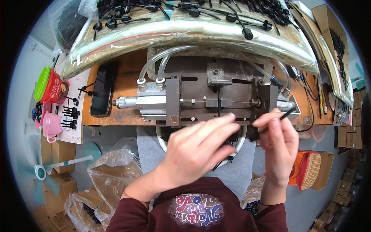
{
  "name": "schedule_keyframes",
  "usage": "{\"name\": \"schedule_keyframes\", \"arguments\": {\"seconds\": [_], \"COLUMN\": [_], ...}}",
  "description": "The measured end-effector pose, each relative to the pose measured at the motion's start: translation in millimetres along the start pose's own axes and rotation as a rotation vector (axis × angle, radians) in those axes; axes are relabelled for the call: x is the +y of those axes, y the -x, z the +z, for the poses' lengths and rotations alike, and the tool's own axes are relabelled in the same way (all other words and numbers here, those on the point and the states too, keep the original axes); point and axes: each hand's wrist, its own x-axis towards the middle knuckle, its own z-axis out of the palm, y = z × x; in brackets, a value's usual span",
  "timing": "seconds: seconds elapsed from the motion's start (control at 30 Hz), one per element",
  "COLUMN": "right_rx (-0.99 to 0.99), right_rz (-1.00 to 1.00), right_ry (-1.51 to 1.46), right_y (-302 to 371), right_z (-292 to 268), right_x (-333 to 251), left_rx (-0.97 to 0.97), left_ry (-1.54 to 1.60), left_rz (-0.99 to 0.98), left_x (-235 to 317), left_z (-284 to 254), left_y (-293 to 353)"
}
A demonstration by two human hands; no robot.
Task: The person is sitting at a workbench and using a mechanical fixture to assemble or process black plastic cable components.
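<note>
My right hand (280, 145) pinches a thin black plastic rod (286, 113) between thumb and fingertips. The rod slants up to the right, and its lower end is blurred near the fingers. My left hand (201, 149) is stretched out with fingers together and thumb apart, holding nothing I can see. Its fingertips are just in front of a dark metal fixture (193, 110) with an air cylinder (151, 103) at the left. In the fixture's middle, another black rod (219, 101) lies across a small grey block (211, 103). Beneath my hands, a white-rimmed basin (242, 145) on my lap contains black parts.
A plastic-wrapped tray (185, 33) heaped with black stemmed parts spans the back. Clear air hoses (154, 58) arch behind the fixture. On the left are a black phone (103, 89), a red tub (58, 89) and a pink cup (51, 123). An orange stool (305, 168) stands right.
</note>
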Motion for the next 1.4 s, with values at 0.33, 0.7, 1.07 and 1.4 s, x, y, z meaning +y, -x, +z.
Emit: {"name": "schedule_keyframes", "arguments": {"seconds": [0.33, 0.7, 1.07, 1.4], "right_rx": [0.106, -0.263, -0.252, -0.181], "right_rz": [-0.438, -0.415, -0.719, 0.022], "right_ry": [0.419, 1.429, 1.522, 0.267], "right_y": [-92, -202, -194, -92], "right_z": [11, -27, -44, -5], "right_x": [-34, -66, -51, -49], "left_rx": [0.058, -0.081, -0.09, 0.139], "left_ry": [-0.105, -0.364, -0.387, -0.085], "left_rz": [0.161, 0.052, 0.051, 0.022], "left_x": [9, -7, -14, 4], "left_z": [-23, 9, 7, -2], "left_y": [3, 16, 7, 2]}}
